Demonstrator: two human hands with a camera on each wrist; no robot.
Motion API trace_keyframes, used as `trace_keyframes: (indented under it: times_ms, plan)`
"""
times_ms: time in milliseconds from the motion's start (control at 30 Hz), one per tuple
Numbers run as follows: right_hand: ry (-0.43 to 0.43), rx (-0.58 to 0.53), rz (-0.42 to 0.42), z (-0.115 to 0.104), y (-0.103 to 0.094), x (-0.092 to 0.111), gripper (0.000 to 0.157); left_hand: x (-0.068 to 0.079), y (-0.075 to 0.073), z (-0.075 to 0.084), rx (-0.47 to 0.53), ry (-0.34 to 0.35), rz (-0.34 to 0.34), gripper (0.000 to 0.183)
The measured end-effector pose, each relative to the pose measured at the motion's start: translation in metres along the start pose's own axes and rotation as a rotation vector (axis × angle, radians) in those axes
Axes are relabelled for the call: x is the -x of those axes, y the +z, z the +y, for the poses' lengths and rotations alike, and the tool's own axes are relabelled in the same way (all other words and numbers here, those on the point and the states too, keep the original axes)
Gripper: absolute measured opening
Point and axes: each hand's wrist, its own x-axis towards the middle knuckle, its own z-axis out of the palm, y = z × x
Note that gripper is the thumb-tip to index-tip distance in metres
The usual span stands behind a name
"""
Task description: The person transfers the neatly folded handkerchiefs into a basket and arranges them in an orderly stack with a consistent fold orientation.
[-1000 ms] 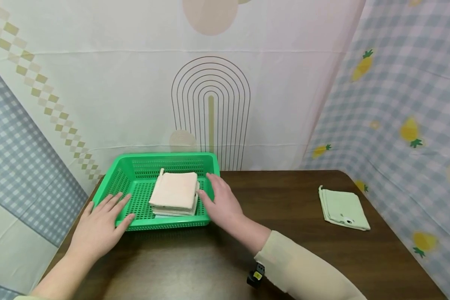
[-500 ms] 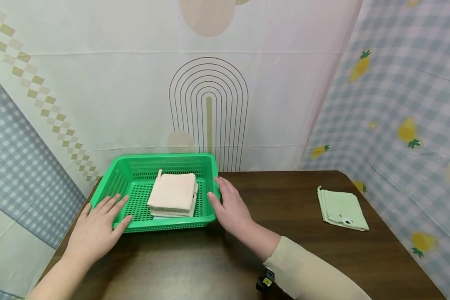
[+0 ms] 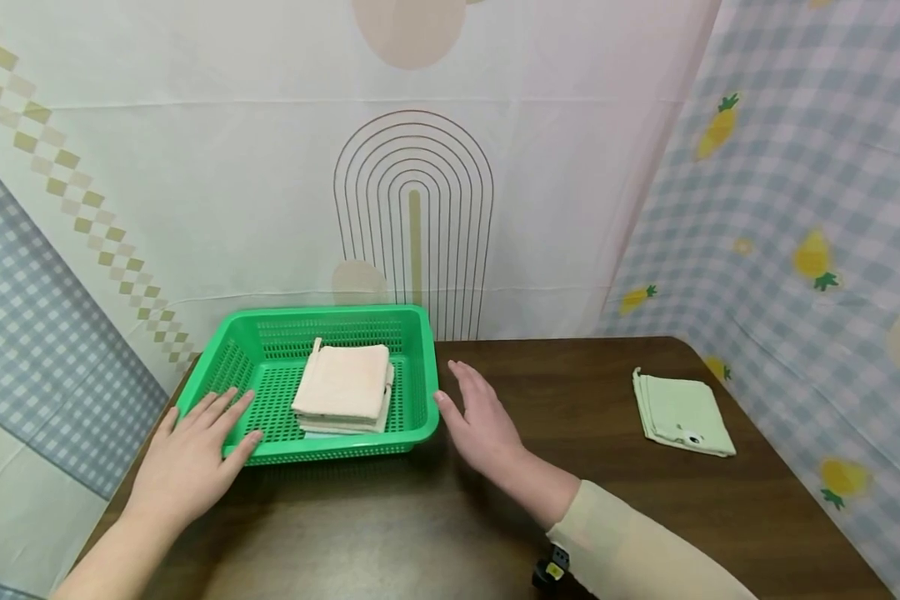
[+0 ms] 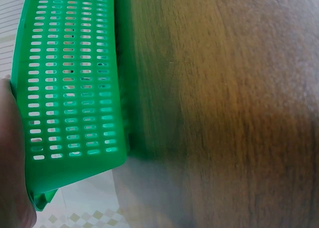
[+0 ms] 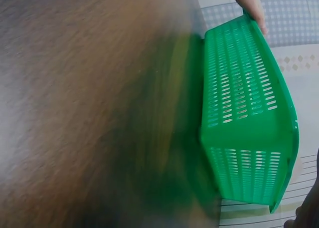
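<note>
A green plastic basket (image 3: 270,454) with slotted walls stands at the back left of the table. Inside it, toward the right, lies a stack of folded cream towels (image 3: 345,382) with a bit of light blue at the bottom. My left hand (image 3: 187,467) rests over the basket's front left corner, fingers straight and spread. The left wrist view shows the basket's slotted wall (image 4: 75,88) beside that hand. Just right of the basket, my right hand (image 3: 487,425) is apart from the rim, fingers extended and holding nothing. In the right wrist view, the basket (image 5: 244,133) appears beyond the tabletop.
A folded light green towel (image 3: 686,414) with a small eye-like print lies on the right part of the brown wooden table (image 3: 562,400). A patterned cloth (image 3: 555,208) hangs behind, and blue checked cloths (image 3: 817,333) border both sides.
My right hand has moved right, from inside the basket's right rim beside the towels to outside the basket. The left hand stays on the corner; the view has shifted slightly.
</note>
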Motion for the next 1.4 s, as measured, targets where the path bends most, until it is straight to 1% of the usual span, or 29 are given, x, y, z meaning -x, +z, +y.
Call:
trace_keyframes:
  times_ms: [267,500,767,1133,1400]
  plan:
    - [0.006,0.024,0.004,0.007,-0.004,0.003,0.061,0.000,0.002,-0.002,0.002,-0.001,0.000,0.067]
    - [0.020,0.054,-0.019,0.014,-0.008,0.006,0.063,-0.001,0.001,-0.002,-0.002,0.000,0.006,0.067]
    - [0.008,0.071,0.002,0.024,-0.010,0.007,0.061,-0.001,0.000,0.000,-0.006,-0.001,0.019,0.066]
    - [0.042,0.110,-0.048,0.039,-0.016,0.012,0.064,0.000,0.001,-0.001,-0.013,0.000,0.018,0.066]
    - [0.065,0.155,-0.054,0.051,-0.021,0.017,0.061,0.000,0.001,0.000,-0.017,0.003,0.019,0.066]
